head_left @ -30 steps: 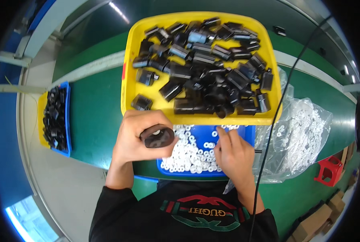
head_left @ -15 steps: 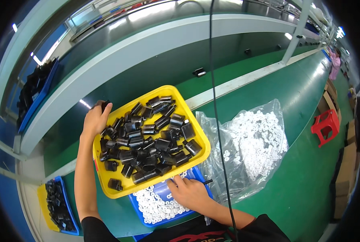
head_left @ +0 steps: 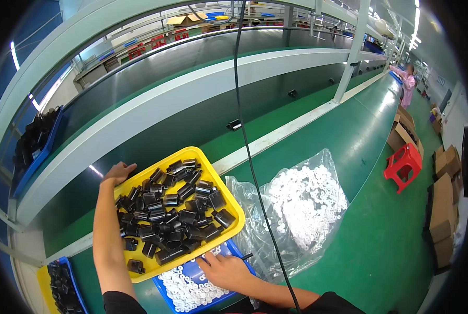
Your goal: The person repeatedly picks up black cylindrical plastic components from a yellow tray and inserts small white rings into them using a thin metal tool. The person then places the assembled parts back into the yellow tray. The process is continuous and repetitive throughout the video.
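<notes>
A yellow tray point(head_left: 237, 215) full of black plastic cylinder-shaped parts point(head_left: 155, 214) sits tilted in front of me. My left hand point(head_left: 119, 172) reaches past its far left rim, over the dark belt. The thumb is stretched out and no part shows in that hand; its other fingers are partly hidden. Below the tray's near rim, my right hand point(head_left: 221, 269) is over a blue tray point(head_left: 194, 271) with small white rings point(head_left: 184, 293). Its fingers are curled, and a thin black rod point(head_left: 247, 256) sticks out beside it, seemingly held in the hand.
A clear plastic bag point(head_left: 310, 204) of white rings lies to the right on the green table. A black cable point(head_left: 244, 131) hangs across the view. Trays of black parts point(head_left: 37, 133) stand left. Beyond are a red stool point(head_left: 404, 165), cardboard boxes point(head_left: 441, 220) and a person in pink point(head_left: 408, 86).
The view has tilted up and shifted, so the trays sit lower and further left. The dark part that showed in my left hand is no longer seen there. My right hand stays by the blue tray.
</notes>
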Tool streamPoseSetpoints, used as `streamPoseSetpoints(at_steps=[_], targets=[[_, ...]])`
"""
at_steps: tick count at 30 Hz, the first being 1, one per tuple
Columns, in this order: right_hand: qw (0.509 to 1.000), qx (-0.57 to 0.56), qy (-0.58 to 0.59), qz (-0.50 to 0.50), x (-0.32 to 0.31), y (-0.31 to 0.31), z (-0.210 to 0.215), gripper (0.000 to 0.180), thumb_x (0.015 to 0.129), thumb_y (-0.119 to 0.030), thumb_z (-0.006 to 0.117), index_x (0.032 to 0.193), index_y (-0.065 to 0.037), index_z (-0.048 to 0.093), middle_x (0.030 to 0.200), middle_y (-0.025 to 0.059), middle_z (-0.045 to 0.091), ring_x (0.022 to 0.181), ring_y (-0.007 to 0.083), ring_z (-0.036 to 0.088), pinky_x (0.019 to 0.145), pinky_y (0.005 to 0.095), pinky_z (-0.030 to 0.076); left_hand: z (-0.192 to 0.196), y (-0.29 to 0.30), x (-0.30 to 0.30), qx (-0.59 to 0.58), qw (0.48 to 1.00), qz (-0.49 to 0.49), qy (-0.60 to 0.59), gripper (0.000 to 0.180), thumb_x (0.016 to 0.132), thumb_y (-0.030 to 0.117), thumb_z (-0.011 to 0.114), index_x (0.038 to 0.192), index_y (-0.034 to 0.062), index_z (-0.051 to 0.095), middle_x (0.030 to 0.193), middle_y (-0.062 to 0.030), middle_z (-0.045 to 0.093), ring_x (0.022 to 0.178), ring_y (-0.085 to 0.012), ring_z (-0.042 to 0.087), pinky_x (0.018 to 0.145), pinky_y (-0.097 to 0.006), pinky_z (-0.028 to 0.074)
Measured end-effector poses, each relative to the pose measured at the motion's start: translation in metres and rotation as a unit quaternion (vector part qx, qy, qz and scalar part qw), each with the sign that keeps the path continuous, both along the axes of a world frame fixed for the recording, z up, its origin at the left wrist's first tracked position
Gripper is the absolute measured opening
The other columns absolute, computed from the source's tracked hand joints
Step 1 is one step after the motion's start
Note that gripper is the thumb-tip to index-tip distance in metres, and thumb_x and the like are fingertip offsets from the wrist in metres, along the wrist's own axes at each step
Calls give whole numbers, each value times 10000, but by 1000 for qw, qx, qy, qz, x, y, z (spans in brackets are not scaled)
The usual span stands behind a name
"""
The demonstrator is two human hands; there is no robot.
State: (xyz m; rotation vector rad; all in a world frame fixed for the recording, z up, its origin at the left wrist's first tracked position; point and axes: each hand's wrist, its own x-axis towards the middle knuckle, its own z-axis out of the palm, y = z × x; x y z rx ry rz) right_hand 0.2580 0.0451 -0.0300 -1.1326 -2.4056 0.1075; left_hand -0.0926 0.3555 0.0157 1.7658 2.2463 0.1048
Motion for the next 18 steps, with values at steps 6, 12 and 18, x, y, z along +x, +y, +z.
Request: streamPoseSetpoints(at_steps=[6,12,18], targets=[[1000,3,19,19,12,-1,6,227,738,-170,640,940,-70,612,833,46,535,599,157,630,502,277,504,40,-116,45,246,952,-168,74,390,847,275,675,1143,32,601,1099,-196,609,980,-373,613,814,-445,498],[996,-19,21,88,-1,0,5,195,733,-172,649,911,-100,614,786,25,512,609,143,626,502,275,504,81,-288,48,6,993,-113,-24,240,784,205,728,952,38,691,936,-142,618,866,-338,616,724,-418,486],[984,-18,34,172,3,2,3,230,730,-187,662,950,-121,641,793,14,517,598,139,613,496,287,502,57,-318,54,74,991,-108,35,329,750,247,771,1014,64,705,938,-89,650,905,-291,570,888,-389,416]])
